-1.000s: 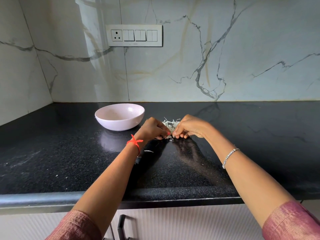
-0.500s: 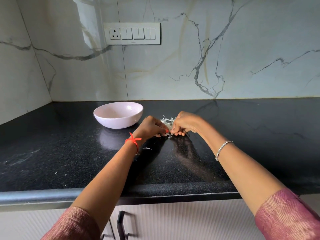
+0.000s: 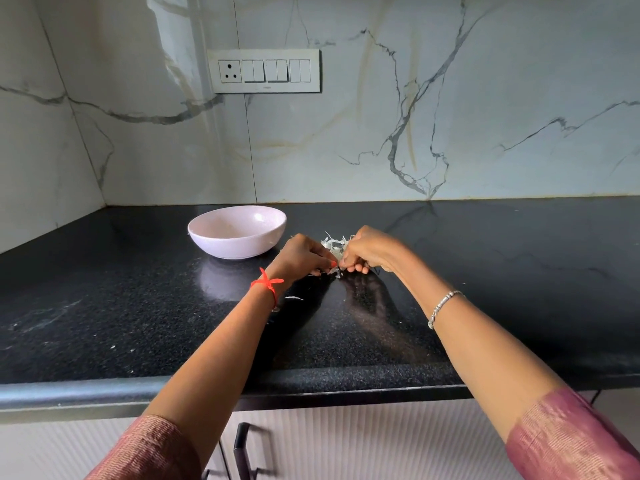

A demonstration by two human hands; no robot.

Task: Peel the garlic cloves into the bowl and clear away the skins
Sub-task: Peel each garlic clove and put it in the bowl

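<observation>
1. Cupboard handle: dark, below the desk edge, nearer than the bowl.
2. Desk: black speckled stone. It carries the bowl and the garlic waste.
3. Stray flake: one pale sliver on the desk, nearer than the bowl and to its right, apart from the main heap.
4. Left hand: red thread at the wrist, just right of the bowl. The grip is closed, its fingertips pinching the near edge of the skins.
5. Right hand: bracelet on the forearm, further right of the bowl. The grip is closed on the same spot, meeting the left fingertips.
6. Skins: a small papery heap between the two grips, right of the bowl and not touching it. Whether a clove sits inside the pinch cannot be told.
7. Bowl: pale and upright; its contents cannot be seen from here.
8. Switch plate: on the marble wall, behind and above the bowl.

Risks, as judged:
- The skins are light, so a sharp tug could scatter them or flick some into the bowl beside them.
- A hidden clove could slip out and roll away.
- The stray flake may be missed when the skins are cleared.
</observation>
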